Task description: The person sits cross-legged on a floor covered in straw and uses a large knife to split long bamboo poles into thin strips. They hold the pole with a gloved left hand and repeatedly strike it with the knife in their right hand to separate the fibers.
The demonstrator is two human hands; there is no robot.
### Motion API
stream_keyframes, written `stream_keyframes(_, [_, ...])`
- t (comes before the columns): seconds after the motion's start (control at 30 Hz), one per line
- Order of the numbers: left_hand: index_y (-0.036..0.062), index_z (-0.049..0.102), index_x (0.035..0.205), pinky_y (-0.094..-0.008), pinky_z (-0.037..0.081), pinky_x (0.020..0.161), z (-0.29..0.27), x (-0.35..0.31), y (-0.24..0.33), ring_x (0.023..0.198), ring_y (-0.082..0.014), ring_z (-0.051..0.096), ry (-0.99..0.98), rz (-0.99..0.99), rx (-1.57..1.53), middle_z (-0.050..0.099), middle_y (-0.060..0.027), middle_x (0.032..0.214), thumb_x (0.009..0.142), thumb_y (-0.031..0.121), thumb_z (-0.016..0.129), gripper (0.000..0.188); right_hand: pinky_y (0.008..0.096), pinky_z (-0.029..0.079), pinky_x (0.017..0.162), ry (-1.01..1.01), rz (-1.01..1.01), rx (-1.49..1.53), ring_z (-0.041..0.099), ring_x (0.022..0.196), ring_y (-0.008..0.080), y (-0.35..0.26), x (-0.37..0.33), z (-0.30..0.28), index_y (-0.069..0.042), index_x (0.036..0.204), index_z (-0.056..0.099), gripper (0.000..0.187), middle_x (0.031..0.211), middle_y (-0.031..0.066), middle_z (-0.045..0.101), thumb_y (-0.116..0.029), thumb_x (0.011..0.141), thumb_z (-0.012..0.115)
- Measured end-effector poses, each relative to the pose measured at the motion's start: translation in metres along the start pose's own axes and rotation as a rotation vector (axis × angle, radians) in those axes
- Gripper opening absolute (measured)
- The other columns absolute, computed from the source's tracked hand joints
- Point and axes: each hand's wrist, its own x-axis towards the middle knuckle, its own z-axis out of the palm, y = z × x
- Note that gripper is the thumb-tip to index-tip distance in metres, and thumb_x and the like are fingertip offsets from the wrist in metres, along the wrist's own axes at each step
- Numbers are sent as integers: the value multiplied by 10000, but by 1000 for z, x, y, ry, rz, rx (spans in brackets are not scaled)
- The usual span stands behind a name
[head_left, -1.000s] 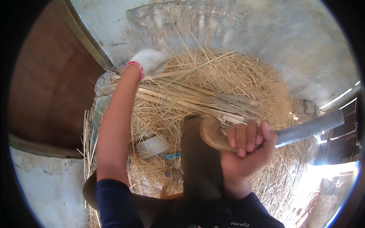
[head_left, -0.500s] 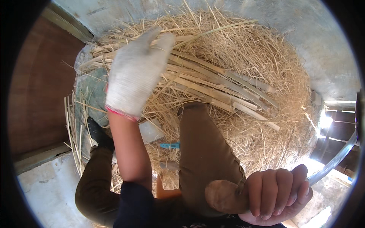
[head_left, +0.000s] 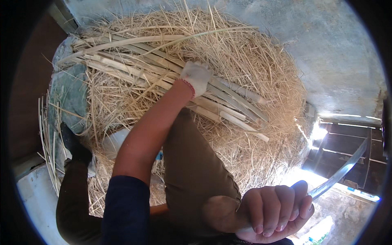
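Note:
My left hand (head_left: 197, 77), in a white knit glove with a red cuff, is closed over the pile of split bamboo strips (head_left: 222, 107) in front of my knee. Its fingertips are hidden, and I cannot tell how many strips they grip. My bare right hand (head_left: 275, 208), low on the right, is wrapped round the thick wooden handle (head_left: 220, 214) of a long knife. The knife's curved, shiny blade (head_left: 338, 175) points up and away to the right, apart from the bamboo.
Thin shavings (head_left: 281, 81) heap up around the bamboo against a grey wall (head_left: 335, 53). A green-grey slab (head_left: 70, 100) lies at the left near my foot (head_left: 75, 143). A small blue thing (head_left: 159, 155) shows beside my knee. Dark wooden slats (head_left: 347, 139) stand at the right.
My left hand has come down and to the right, from above the left part of the bamboo onto its middle. My right hand keeps its hold on the knife. The view has shifted right.

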Motion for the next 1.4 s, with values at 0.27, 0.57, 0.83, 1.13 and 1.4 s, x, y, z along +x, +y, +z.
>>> stream_keyframes(0.27, [121, 709, 1200, -414, 510, 902, -15, -6, -10, 1090, -236, 645, 127, 170, 165, 692, -49, 1125, 906, 156, 646, 302, 268, 511, 445, 208, -56, 24, 491, 416, 89, 5, -11, 11, -98, 845, 427, 278, 609, 13, 493, -223, 1083, 356])
stream_keyframes(0.57, [70, 663, 1194, -348, 505, 565, -253, -103, -8, 602, -173, 566, 666, 62, -386, 613, -78, 719, 1072, 343, 495, 343, 286, 402, 481, 286, -219, -36, 374, 388, 106, 5, -24, 24, -153, 729, 417, 331, 535, -17, 397, -222, 1051, 447])
stream_keyframes(0.83, [-46, 648, 1207, -305, 485, 711, -426, -362, 3, 755, -128, 573, 999, 688, -1426, 632, -37, 801, 1012, 512, 584, 595, 332, 418, 530, 203, -207, -226, 375, 440, 133, 55, -16, 56, -143, 721, 376, 314, 547, 3, 354, -192, 968, 563])
stream_keyframes(1.13, [22, 687, 898, -268, 429, 525, -284, -442, -44, 569, -88, 507, 1771, -194, -842, 573, -15, 666, 1060, 456, 502, 499, 376, 455, 534, 76, 273, -314, 448, 510, 162, 113, -25, 78, -103, 752, 435, 305, 618, 33, 427, -176, 913, 684])
stream_keyframes(1.4, [68, 714, 958, -283, 475, 638, -252, -436, -92, 735, -104, 569, 1427, -507, -823, 627, -17, 800, 1030, 473, 556, 440, 368, 463, 552, 77, 284, -371, 447, 513, 155, 116, -26, 79, -105, 768, 440, 296, 636, 26, 432, -182, 891, 698])
